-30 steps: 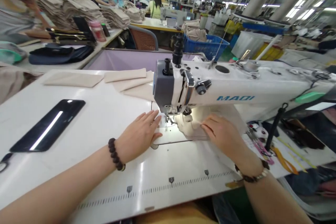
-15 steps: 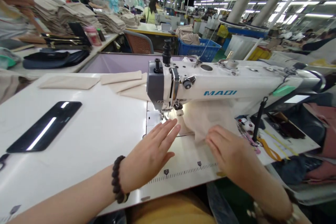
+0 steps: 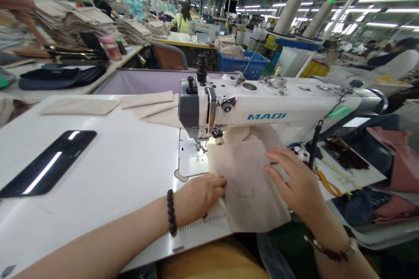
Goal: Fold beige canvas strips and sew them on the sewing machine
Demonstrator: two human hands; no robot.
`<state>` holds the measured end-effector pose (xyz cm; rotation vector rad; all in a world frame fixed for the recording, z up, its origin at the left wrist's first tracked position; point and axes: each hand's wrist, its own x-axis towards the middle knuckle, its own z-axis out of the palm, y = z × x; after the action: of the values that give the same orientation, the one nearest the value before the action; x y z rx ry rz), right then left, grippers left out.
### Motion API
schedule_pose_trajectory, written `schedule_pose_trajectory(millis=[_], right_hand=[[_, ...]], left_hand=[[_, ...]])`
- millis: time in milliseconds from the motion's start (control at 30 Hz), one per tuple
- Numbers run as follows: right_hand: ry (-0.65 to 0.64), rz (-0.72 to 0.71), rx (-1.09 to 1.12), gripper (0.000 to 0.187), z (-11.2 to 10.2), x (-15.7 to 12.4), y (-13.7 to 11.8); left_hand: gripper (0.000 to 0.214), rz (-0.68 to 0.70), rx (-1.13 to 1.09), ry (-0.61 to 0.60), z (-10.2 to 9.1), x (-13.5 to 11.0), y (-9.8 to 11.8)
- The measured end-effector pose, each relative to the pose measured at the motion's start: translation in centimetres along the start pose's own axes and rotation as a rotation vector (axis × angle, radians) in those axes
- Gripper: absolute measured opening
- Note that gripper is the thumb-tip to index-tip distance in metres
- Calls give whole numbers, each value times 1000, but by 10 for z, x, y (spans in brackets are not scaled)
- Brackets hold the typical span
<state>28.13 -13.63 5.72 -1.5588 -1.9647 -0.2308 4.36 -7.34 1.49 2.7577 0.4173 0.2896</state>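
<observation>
A beige fabric piece (image 3: 250, 187) with a small stitched rectangle lies flat in front of the sewing machine (image 3: 258, 102), its lower end hanging past the table's front edge. At the fabric's left edge, my left hand (image 3: 201, 196) is closed, with the fingertips pinching that edge. My right hand (image 3: 296, 178) touches the right edge with fingers bent and apart. The needle area (image 3: 201, 146) is just left of the fabric's upper left corner. More beige cloth (image 3: 270, 137) lies bunched behind the piece, under the machine arm.
A dark glossy panel (image 3: 49, 161) lies on the white table (image 3: 131, 174) at left. Beige strips (image 3: 147, 100) are at the table's back. Scissors or tools with an orange loop (image 3: 329, 183) sit at right. Thread cones (image 3: 290, 11) stand behind; co-workers sit farther off.
The beige fabric has come out toward me and now lies spread in front of the machine. My left hand, flat before, has moved down and closed at its edge; my right hand's fingers have parted.
</observation>
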Motion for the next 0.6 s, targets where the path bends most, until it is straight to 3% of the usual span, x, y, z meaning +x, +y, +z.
schedule_pose_trajectory(millis=[100,233,300,433,600], right_hand=[[-10,273,47,46,4,6,24],[-262,486,327,50,10,11,45],[-324,509,412,48,14,17,52],[-307,442,503,45,23,45,54],[-463,375,540,33,36,83,53]], left_hand=[[19,-4,2,6,0,0,0],[19,-15,15,-7,0,0,2],[19,-24,23,-15,-2,0,4],[19,-25,29,-32,-6,1,6],[22,-40,41,-33,-5,1,8]])
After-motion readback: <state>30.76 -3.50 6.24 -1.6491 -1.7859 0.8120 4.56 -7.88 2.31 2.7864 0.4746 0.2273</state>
